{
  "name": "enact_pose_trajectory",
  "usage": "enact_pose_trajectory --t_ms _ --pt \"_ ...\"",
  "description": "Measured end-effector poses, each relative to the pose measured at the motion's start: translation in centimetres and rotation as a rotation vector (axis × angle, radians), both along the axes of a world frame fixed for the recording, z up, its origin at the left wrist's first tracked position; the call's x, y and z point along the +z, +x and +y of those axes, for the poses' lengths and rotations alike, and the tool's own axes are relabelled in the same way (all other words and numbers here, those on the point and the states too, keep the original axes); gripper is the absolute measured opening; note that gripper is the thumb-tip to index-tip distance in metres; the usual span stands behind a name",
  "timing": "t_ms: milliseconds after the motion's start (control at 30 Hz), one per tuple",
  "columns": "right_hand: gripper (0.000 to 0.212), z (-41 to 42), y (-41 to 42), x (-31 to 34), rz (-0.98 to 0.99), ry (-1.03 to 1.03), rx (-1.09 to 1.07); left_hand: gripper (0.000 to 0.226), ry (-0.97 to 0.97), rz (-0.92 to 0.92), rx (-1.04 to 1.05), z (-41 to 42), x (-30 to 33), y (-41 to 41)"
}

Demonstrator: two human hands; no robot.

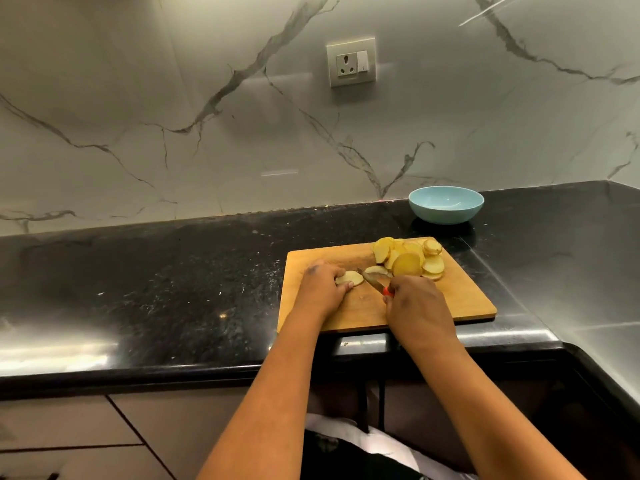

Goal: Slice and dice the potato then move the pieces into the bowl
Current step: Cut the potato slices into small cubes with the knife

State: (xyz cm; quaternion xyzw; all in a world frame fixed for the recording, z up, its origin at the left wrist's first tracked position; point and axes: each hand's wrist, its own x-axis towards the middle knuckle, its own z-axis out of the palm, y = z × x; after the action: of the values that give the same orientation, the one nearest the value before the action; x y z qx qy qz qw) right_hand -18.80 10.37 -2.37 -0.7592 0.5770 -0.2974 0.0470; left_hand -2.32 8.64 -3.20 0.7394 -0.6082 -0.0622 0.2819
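The desk (156, 282) is a black polished stone top with light speckles, and it turns a corner at the right side. A wooden cutting board (464, 299) lies flat on it near the front edge, and its front corner stands a little over that edge. A light blue bowl (446, 204) stands on the desk behind the board, close to the marble wall and apart from the board.

home kitchen: granite counter (173, 271), cutting board (450, 306)
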Motion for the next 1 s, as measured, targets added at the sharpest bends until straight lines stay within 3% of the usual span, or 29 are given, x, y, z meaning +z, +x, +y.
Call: enact_pose_trajectory --t_ms 400,800,1000 --pt "0.021 0.4 -0.2 2.0 0.034 0.066 0.024 0.049 0.050 -0.037 -0.124 -0.4 0.8 0.9" --pt "0.020 0.6 1.8 4.2 0.100 0.200 0.088 0.026 -0.007 0.011 -0.106 -0.8 -0.2 0.1" --pt "0.043 1.2 0.8 7.8 0.355 0.382 0.066 0.028 -0.026 0.091 -0.075 -0.4 -0.2 0.0"
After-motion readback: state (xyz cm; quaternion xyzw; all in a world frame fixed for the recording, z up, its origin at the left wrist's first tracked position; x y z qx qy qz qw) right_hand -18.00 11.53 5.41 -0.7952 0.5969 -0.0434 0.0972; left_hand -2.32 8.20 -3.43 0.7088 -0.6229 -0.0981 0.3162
